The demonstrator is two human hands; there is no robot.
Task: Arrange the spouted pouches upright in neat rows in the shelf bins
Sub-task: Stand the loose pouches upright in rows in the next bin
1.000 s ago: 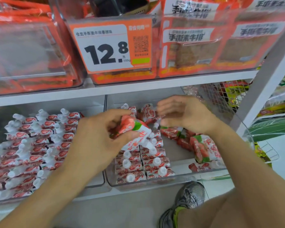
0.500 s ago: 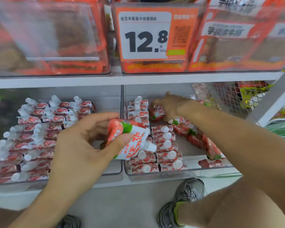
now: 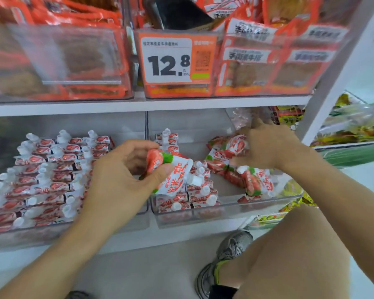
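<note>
While the strawberry pouch (image 3: pixel 171 172) sits pinched between thumb and fingers of the left hand (image 3: pixel 121 180), spout pointing down and to the right, it hangs just in front of the right-hand bin (image 3: pixel 225 209), over the two short rows of upright pouches (image 3: pixel 194 190) at that bin's left side. The right hand (image 3: pixel 268 147) is deeper in the same bin, fingers curled onto a pouch in the loose pile (image 3: pixel 235 167); motion blur hides exactly how it grips. That pile lies flat and jumbled on the bin's right half, well short of tidy.

To do this well, I'd say the held pouch wants turning so its cap points up, then setting down flush against the last standing pouch so the row props it. Soft pouches slump, so pressing each new one snug to its neighbour looks like the trick. Filling from the back forward should keep the hands from knocking over finished rows.

Over to the left, the neighbouring bin (image 3: pixel 73 228) is packed with standing pouches, white caps up. Above, the shelf carries orange snack packs and a price tag (image 3: pixel 166 58) reading 12.8.
</note>
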